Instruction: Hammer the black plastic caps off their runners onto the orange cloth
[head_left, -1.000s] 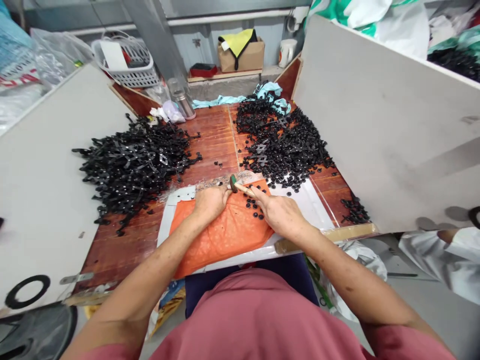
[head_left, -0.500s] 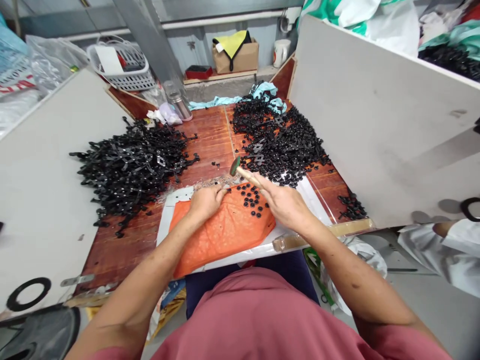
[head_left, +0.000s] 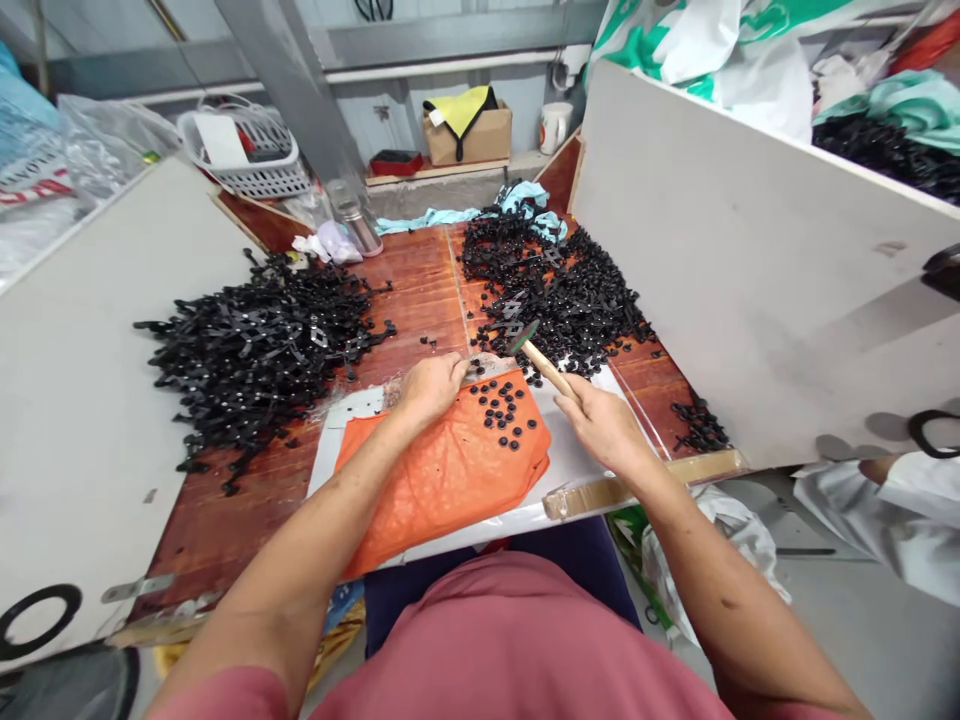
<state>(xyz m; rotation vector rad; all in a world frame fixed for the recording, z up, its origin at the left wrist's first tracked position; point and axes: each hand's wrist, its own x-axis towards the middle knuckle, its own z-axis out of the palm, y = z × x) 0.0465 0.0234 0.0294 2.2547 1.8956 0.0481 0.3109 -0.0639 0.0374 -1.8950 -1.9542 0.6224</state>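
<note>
My right hand [head_left: 604, 425] is wrapped round the wooden handle of a small hammer [head_left: 553, 372], its dark green head raised at the near edge of the right-hand pile. My left hand [head_left: 433, 387] rests at the far edge of an orange cloth [head_left: 442, 480], thumb and fingers pinched together. What the pinch holds is too small to make out; small dark bits lie by the fingertips. Several round black plastic pieces [head_left: 504, 415] lie scattered on the cloth between my hands. Under the cloth is a white board [head_left: 577, 460].
Heaps of black plastic parts lie at left [head_left: 255, 350] and right [head_left: 570, 290] on the reddish wooden table [head_left: 416, 275]. Pale panels [head_left: 750, 270] wall both sides. A steel flask [head_left: 361, 228], a basket [head_left: 255, 160], a cardboard box [head_left: 480, 135] and a mug [head_left: 553, 128] stand behind.
The hammer and my right hand have moved right, away from my left hand. My left hand has shifted slightly right along the cloth's far edge. The view has tilted a little.
</note>
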